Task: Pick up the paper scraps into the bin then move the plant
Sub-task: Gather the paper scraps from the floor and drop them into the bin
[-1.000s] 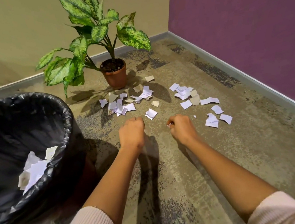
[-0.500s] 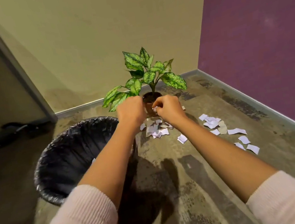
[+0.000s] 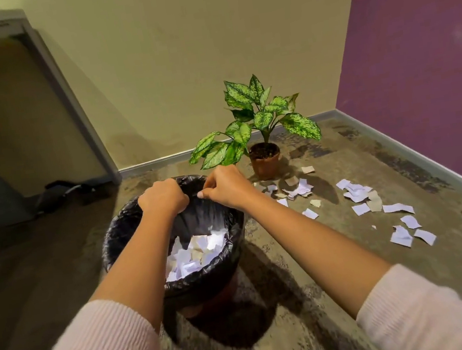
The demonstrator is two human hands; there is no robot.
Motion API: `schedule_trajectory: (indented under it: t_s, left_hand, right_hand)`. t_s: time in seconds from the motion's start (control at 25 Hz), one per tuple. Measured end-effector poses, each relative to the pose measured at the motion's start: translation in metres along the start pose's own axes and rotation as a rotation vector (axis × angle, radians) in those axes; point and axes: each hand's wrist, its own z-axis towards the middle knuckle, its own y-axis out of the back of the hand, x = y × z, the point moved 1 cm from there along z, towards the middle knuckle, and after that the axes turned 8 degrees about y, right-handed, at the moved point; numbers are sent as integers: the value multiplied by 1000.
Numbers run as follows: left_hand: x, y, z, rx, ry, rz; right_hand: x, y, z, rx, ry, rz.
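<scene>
My left hand is a closed fist over the far rim of the bin, which has a black liner; whatever it holds is hidden. My right hand hovers beside it over the bin, fingers pinched on a small white paper scrap. Several white and beige scraps lie in the bin's bottom. More paper scraps are scattered on the floor to the right and in front of the plant, which stands in a terracotta pot near the corner.
The beige wall and the purple wall meet behind the plant. A doorway opens at the left, with a dark object on the floor by it. The floor is mottled carpet.
Both hands rose from the floor near the scraps and moved left over the bin, staying closed. The view lifted and pulled back, so the bin now sits in the middle.
</scene>
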Motion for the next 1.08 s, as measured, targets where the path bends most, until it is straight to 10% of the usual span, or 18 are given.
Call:
schedule_trajectory:
  t_s: [0.56, 1.08]
  left_hand:
    - [-129, -12, -70, -250, -421, -278]
    - [-177, -223, -124, 237, -483, -138]
  right_hand:
    - [-104, 68, -66, -143, -244, -59]
    - [-280, -12, -200, 45, -648, -42]
